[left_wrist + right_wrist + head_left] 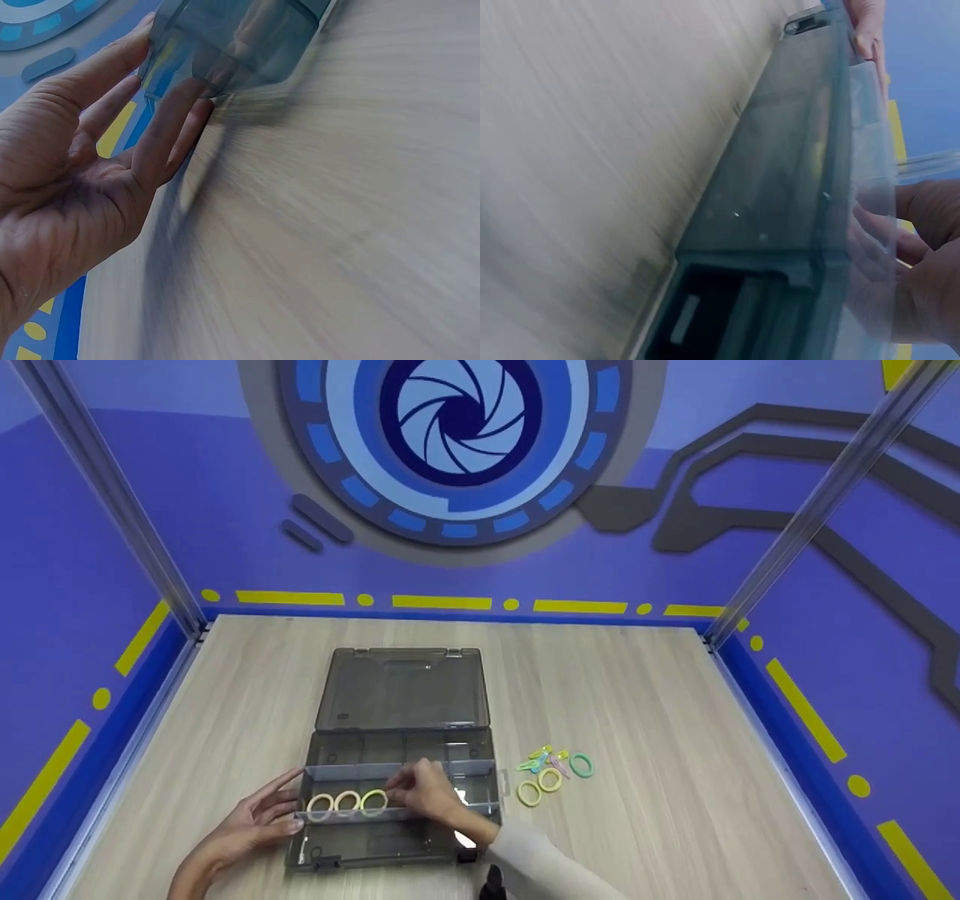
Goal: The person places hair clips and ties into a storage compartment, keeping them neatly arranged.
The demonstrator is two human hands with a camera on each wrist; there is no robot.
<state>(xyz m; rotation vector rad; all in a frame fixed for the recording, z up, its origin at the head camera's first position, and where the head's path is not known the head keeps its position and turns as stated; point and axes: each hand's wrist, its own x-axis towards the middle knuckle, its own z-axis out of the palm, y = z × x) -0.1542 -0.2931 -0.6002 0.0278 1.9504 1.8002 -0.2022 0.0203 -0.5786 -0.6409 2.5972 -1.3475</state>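
A grey see-through storage box (375, 847) stands open on the table, its lid (405, 690) laid back. Three pale yellow hair ties, one of them the left-hand hair tie (320, 807), are in a row in the middle row of the box. My right hand (427, 791) reaches into that row, its fingertips pinching the right edge of the rightmost hair tie (374, 802). In the right wrist view, the box wall partly covers the hand (922, 262). My left hand (251, 821) touches the box's left end with thumb and fingers spread, seen also as the hand (105, 157) against the box corner.
Right of the box lie two yellow hair ties (550, 780), a green hair tie (582, 766) and several small coloured hair clips (541, 760). Dividers (360, 771) split the box into rows. Blue printed walls (450, 577) enclose the wooden table (637, 810). A small black object (493, 883) shows at the bottom edge.
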